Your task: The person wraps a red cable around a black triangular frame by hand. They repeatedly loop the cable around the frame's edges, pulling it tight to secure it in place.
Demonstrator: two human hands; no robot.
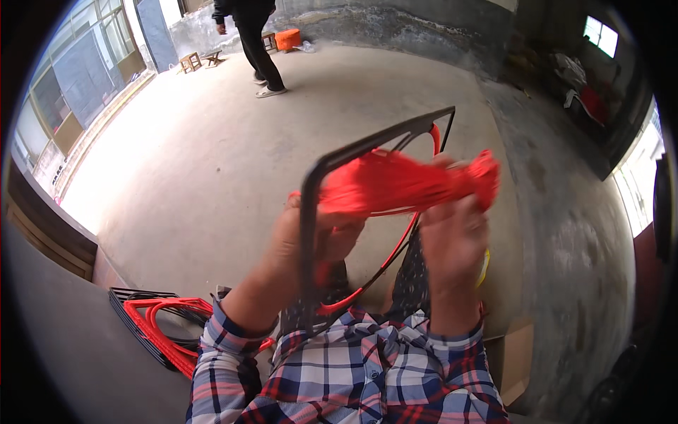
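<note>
A bundle of bright red cord (pixel 381 185) stretches between my hands in front of my chest, narrowing toward its right end. My left hand (pixel 279 244) is closed around its left end, partly behind the side bar of a black rectangular frame (pixel 374 141). The frame stands tilted around the cord, its long top bar rising to the right. Blurred by motion, my right hand (pixel 455 244) has its fingers closed on the narrow right part of the bundle. A red and black curved strip (pixel 387 263) bows down from the frame between my forearms.
More black frames with red strips (pixel 159 328) lie stacked at my left. A cardboard flap (pixel 518 360) stands by my right side. Far ahead a person (pixel 256 42) in dark clothes is on the concrete floor, near small wooden stools (pixel 190 63) and an orange bucket-like object (pixel 288 39).
</note>
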